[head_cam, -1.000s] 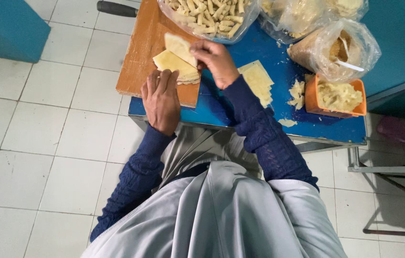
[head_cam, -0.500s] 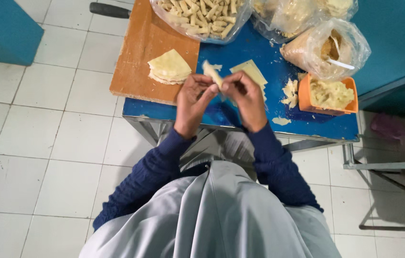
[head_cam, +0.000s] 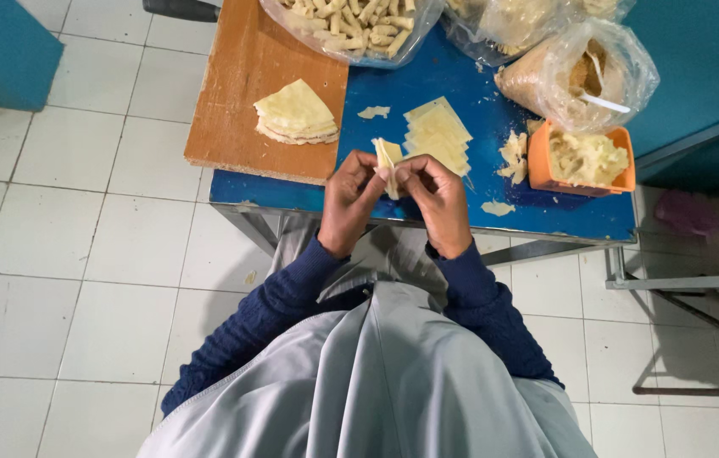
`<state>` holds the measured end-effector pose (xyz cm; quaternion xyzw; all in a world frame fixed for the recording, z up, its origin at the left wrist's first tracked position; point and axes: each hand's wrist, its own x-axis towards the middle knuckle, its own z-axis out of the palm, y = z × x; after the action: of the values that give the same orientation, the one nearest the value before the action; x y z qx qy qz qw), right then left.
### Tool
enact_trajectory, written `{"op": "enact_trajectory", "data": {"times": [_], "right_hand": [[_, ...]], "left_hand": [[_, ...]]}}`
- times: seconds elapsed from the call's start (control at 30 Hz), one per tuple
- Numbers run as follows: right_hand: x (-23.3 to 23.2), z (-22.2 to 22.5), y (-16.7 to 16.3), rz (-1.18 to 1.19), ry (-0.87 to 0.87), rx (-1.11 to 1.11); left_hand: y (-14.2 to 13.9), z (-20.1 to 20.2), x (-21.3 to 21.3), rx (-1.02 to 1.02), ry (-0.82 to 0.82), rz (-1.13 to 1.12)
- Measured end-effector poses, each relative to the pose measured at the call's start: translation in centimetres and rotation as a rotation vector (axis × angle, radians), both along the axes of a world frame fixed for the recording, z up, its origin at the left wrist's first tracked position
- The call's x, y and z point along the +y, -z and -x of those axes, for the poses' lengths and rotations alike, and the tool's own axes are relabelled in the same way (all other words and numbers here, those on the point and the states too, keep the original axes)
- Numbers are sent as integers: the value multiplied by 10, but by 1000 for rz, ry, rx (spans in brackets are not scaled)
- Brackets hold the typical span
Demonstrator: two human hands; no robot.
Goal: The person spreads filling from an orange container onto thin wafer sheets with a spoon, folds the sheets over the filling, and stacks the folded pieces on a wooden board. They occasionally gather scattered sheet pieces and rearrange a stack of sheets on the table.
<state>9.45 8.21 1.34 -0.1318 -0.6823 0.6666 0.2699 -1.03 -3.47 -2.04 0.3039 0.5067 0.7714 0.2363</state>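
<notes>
Head view. Left hand (head_cam: 349, 202) and right hand (head_cam: 437, 201), a second ago apart at the wooden board (head_cam: 241, 93), now meet above the blue table's (head_cam: 427, 212) near edge. Both pinch one pastry sheet (head_cam: 388, 155), part-folded and lifted since then.

Surroundings: triangular sheet pile (head_cam: 296, 113) on the board; square stack (head_cam: 439, 136) mid-table; orange filling tub (head_cam: 584, 159) at the right edge; bag of finished rolls (head_cam: 351, 21) at the far edge. Nothing obstructs.

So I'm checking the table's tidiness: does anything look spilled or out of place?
Yes, a little. Torn wrapper scraps lie loose on the blue table: one above the wrapper stack, one near the front edge, and a clump beside the orange tub. Both hands hold a folded wrapper.
</notes>
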Motion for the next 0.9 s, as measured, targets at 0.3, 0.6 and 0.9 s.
{"op": "enact_trajectory", "data": {"times": [0.3,0.6,0.9], "right_hand": [[45,-27,29,676,14,161],[57,-41,-6,-790,440,2],[3,-40,-8,-1153,370,-139]], "left_hand": [[0,4,-4,-341,122,-105],[-14,3,-15,-218,29,-171],[-22,1,-23,-152,-38,-84]]}}
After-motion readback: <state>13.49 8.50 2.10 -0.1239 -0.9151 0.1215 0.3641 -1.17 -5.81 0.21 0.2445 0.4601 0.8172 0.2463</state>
